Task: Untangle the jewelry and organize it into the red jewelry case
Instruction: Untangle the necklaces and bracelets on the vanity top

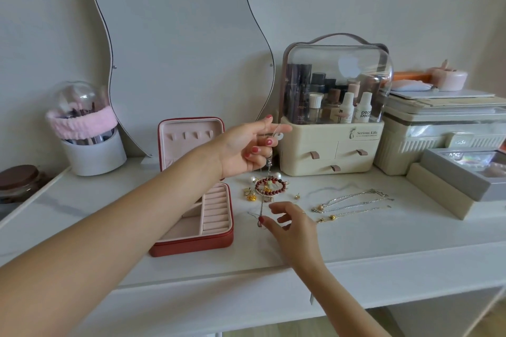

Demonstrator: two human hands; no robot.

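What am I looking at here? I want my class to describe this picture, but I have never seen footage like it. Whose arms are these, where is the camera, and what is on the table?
There is no machine. One camera sits on a person's head and looks forward and down, so the two bare arms are that person's own.

The left hand is raised and pinches a thin chain that hangs down to the white table. The right hand is low and pinches the chain's lower end with its fingers.

On the table stands an open red case with pink lining, no jewelry visible inside. Right of it lies a tangle: a bead bracelet, pearls and gold pieces. Further right lie separate necklaces. Behind stand a mirror, a cosmetics box and a brush pot.
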